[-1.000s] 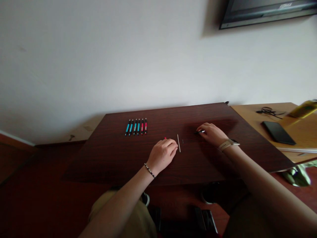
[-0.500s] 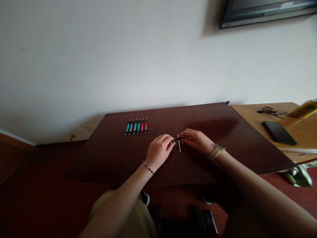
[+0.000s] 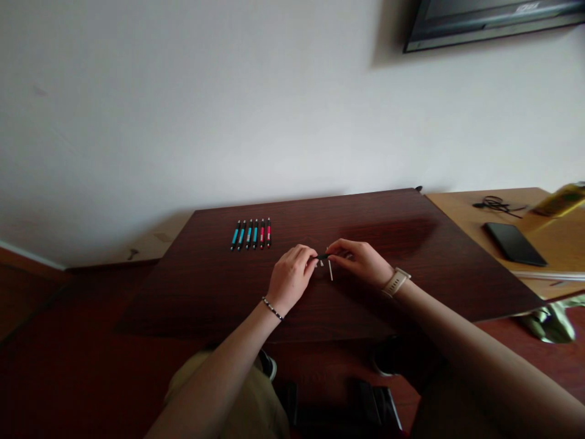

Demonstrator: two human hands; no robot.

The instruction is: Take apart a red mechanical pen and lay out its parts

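Observation:
Both hands meet over the dark wood table [image 3: 365, 222]. My left hand [image 3: 293, 268] pinches one end of a short dark pen part [image 3: 322, 256]. Its other end sits between the fingertips of my right hand [image 3: 359, 259], so the piece lies level between them. Just below, a thin white pen refill [image 3: 331, 270] lies on the table, its upper end partly hidden by my right fingers. Small pale pieces [image 3: 321, 263] rest near my left fingertips, too small to name. To the left stand several pens [image 3: 251, 235] in a row, blue ones and two red ones.
A lighter wooden desk [image 3: 461, 213] adjoins on the right. On it are a black phone [image 3: 514, 242], a coiled black cable [image 3: 496, 206] and a yellow bottle [image 3: 560, 200]. A screen [image 3: 493, 24] hangs on the wall above.
My hands have drawn closer together. The dark piece that was at my right fingertips now spans both hands. The row of pens and the white refill have stayed put.

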